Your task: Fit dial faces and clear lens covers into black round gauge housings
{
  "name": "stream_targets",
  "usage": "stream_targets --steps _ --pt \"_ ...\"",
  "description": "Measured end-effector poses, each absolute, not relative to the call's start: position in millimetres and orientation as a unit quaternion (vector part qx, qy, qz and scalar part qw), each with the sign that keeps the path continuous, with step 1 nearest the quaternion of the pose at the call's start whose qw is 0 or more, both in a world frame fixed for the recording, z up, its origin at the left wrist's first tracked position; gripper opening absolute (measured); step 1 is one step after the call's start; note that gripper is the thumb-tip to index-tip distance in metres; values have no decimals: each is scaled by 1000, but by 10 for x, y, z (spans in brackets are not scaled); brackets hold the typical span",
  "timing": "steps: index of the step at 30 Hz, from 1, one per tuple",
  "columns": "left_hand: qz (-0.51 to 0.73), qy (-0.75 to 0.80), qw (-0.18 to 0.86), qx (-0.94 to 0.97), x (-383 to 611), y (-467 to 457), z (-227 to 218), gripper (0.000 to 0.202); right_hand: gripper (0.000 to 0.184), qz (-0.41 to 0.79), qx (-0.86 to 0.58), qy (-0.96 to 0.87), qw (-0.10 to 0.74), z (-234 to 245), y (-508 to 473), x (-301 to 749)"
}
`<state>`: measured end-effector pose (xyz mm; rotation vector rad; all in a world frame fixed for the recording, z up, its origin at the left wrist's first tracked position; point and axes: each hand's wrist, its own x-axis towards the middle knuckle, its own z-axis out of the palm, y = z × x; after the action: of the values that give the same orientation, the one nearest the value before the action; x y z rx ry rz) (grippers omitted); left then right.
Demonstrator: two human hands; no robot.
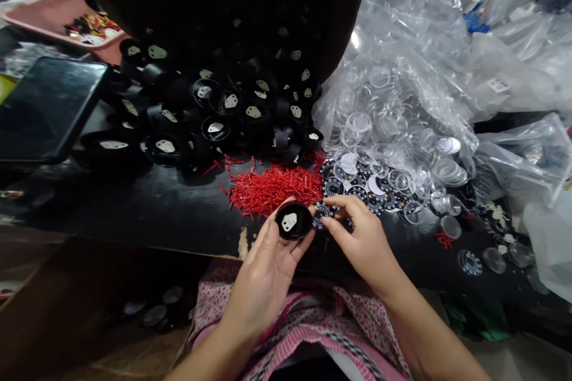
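My left hand (270, 265) is closed around a round black gauge housing (300, 214), its open face turned up with a pale plate showing inside. Between the thumb and fingers of my right hand (360, 235) is a black printed dial disc (322, 214), right beside the housing's rim. Just behind both hands lies a heap of small red pointers (277, 186). More dial discs (333, 186) are spread to the right of that heap, mixed with clear round covers (397, 178).
Many black housings (165, 146) spill from a large dark container (214, 0) at the back. Clear covers fill a plastic bag (393, 95) at the right. A pink tray (49, 12) and a dark flat screen-like panel (49, 110) stand left. The table edge (179, 250) runs near me.
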<state>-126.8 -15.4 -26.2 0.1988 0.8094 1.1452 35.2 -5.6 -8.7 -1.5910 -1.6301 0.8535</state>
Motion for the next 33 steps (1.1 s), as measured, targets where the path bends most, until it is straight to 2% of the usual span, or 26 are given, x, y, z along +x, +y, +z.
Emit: stream_targets --steps 3,7,14,20,28,33 --pt "533 389 743 111 -1271 -173 -280 34 28 380 -636 -563 366 -56 -59 351" --pt "491 426 748 134 -1247 -153 -270 32 16 382 -613 -575 383 85 -62 287" --pt "438 452 751 198 -1235 -206 -301 36 8 346 -603 -637 334 133 -2 160" --pt "395 424 780 237 -1331 -136 -361 36 11 359 -577 -675 287 176 28 227" --pt "389 407 786 254 -1354 -157 -399 34 5 411 -621 -607 277 122 51 235" --pt "387 422 770 282 -1358 -176 -365 34 10 411 -631 -601 266 72 -51 265"
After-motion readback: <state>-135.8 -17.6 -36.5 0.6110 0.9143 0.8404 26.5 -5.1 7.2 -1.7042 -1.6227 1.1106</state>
